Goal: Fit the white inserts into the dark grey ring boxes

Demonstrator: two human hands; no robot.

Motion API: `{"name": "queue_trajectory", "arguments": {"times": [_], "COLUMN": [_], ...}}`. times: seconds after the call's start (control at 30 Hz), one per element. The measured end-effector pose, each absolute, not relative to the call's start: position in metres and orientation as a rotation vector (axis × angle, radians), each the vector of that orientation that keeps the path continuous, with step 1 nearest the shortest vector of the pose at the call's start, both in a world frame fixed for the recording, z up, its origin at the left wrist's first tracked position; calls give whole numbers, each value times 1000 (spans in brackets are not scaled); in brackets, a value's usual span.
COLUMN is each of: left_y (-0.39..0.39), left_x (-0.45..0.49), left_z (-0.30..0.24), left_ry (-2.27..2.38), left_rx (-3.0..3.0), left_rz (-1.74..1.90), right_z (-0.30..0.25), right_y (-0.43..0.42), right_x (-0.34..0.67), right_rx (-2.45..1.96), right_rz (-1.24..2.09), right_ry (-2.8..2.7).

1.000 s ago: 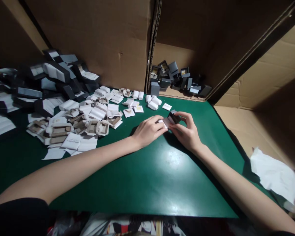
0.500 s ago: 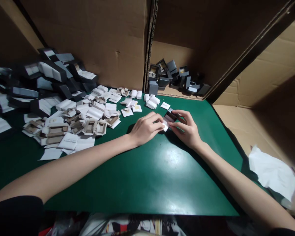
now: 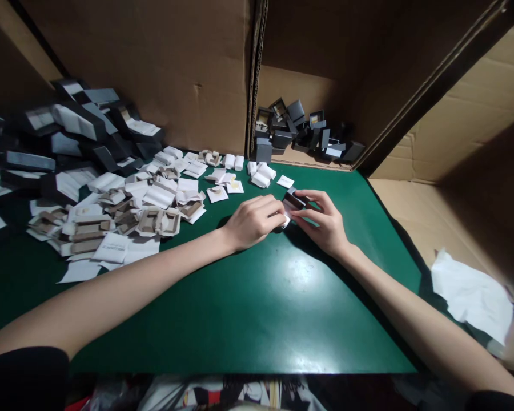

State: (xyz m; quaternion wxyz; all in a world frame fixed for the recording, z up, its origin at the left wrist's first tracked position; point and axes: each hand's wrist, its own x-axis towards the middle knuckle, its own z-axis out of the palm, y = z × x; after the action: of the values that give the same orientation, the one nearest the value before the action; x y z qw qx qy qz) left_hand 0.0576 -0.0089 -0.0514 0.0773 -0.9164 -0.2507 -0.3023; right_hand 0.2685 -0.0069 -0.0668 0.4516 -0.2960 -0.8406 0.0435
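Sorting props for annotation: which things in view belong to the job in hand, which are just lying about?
In the job:
- small dark box, in the right hand
- white piece, at the left hand
- likely, by likeness: white card pieces, dark boxes

Probably lying about:
- crumpled white sheet, far right
- patterned material below the table edge

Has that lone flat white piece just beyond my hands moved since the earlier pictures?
No. Against the cardboard divider, the flat white piece keeps its place, right of the divider's foot; the whole view has shifted slightly.
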Motion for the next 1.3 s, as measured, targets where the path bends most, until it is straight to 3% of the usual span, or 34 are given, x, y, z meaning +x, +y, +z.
{"name": "queue_trajectory", "arguments": {"times": [0.53, 0.8, 0.97, 1.1, 1.3], "left_y": [-31, -28, -20, -18, -23], "left_x": [72, 66, 62, 65, 70], "left_z": [-64, -65, -58, -56, -55], "left_ry": [-696, -745, -1165, -1474, -1578], "left_rx": [-2645, -2887, -2969, -3081, -3111], "left_rz": [-748, -991, -1259, -1257, -1143], "right_z": [-64, -71, -77, -79, -74], "right_y": [-9, -12, -10, -10, -13], "right_x": [266, 262, 261, 259, 251], "right_rx": [-816, -1003, -1049, -1078, -1179], "right_rz": [-19, -114, 54, 69, -72], "right_ry": [-2140, -2162, -2125, -2117, -2186]}}
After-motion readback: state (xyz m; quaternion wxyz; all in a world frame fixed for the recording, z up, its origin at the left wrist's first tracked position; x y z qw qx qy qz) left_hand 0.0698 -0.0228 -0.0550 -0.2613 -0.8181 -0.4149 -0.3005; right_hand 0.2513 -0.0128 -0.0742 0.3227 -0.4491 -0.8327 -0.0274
